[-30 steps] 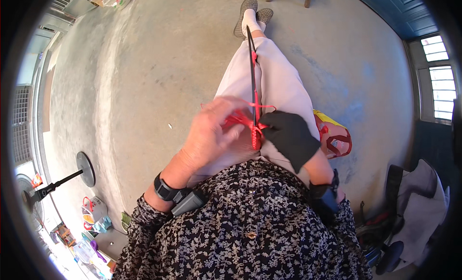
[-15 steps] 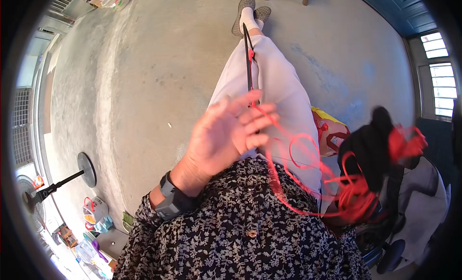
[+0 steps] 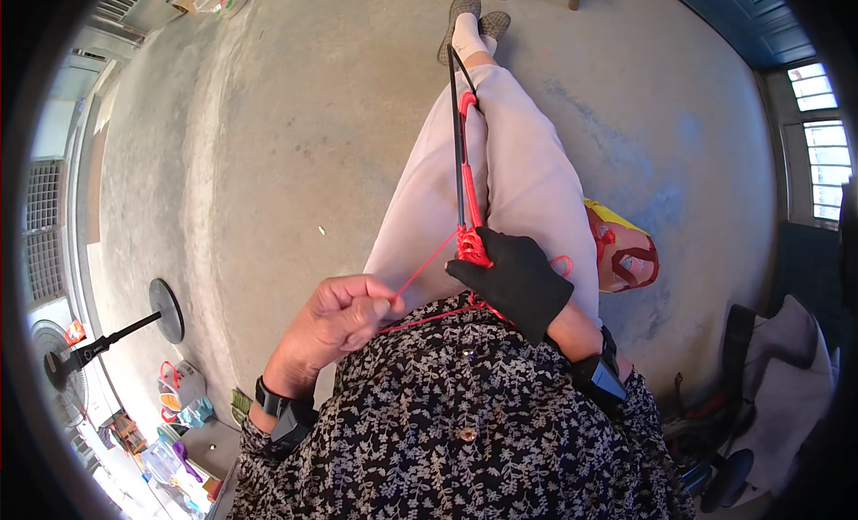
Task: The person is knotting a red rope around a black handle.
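Note:
A long, narrow black loop (image 3: 458,153) runs over my lap from near my ankles toward me. Red cord (image 3: 472,194) is wrapped along part of its length and gathers in a knotted red bundle (image 3: 471,246) at the near end. My right hand (image 3: 518,279), in a black glove, is closed on that bundle. Bare, my left hand (image 3: 344,316) pinches a thin strand of the cord, stretched taut to the knots. Another strand crosses my patterned top below. The glove hides part of the bundle.
My legs in pale trousers (image 3: 527,153) stretch ahead, feet crossed. A red and yellow bag (image 3: 623,252) stands beside my right leg. On the left are a fan (image 3: 58,368), a round black stand base (image 3: 167,311) and a bucket (image 3: 181,386). A grey padded seat (image 3: 791,363) is at right.
My right hand has come in from the far right with the loose red cord and now grips the knotted bundle. The left hand, open before, has drawn back leftward and closed on a strand.

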`<state>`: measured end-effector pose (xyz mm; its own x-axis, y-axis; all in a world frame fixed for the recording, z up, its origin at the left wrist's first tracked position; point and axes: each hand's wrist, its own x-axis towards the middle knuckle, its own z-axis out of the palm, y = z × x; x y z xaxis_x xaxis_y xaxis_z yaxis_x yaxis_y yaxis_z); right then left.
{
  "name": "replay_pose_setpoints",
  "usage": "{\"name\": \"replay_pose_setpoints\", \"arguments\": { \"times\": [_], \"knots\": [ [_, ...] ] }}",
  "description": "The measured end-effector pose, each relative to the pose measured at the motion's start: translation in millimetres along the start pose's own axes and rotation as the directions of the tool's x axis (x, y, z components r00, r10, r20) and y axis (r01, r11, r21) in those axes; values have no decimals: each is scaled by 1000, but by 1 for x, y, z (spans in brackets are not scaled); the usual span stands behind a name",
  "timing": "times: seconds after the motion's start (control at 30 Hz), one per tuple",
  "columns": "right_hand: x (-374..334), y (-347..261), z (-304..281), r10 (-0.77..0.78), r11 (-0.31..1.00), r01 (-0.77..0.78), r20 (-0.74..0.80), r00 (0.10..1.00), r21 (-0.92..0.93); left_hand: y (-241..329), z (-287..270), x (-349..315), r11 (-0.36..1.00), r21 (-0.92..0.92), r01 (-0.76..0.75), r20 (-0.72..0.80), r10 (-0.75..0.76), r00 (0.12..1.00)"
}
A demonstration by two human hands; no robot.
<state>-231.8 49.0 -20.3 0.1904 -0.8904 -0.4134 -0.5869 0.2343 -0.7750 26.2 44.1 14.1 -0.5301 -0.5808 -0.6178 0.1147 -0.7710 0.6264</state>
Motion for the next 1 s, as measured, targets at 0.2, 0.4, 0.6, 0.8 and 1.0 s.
{"name": "replay_pose_setpoints", "arguments": {
  "times": [0.2, 0.4, 0.6, 0.8, 1.0],
  "knots": [
    [0, 17, -3, -117, 990, 124, -104, 988, 67, -1, -8, 5, 998, 65, -24, 167, 13, 986],
    [3, 22, -43, -47, 884, 252, -463, 885, 393, 23, 25, 41, 895, -323, -308, 192, 380, 905],
    [15, 14, -27, -187, 979, 117, -491, 851, -169, 12, 33, 86, 947, 139, -289, 65, 283, 957],
    [16, 7, -3, 62, 750, 53, -150, 987, 659, -11, 28, 104, 736, 585, -340, 123, 334, 935],
    [10, 20, -24, 78, 731, 106, -238, 968, 674, 16, 23, 89, 829, 522, -202, -54, 269, 962]
  ]
}}
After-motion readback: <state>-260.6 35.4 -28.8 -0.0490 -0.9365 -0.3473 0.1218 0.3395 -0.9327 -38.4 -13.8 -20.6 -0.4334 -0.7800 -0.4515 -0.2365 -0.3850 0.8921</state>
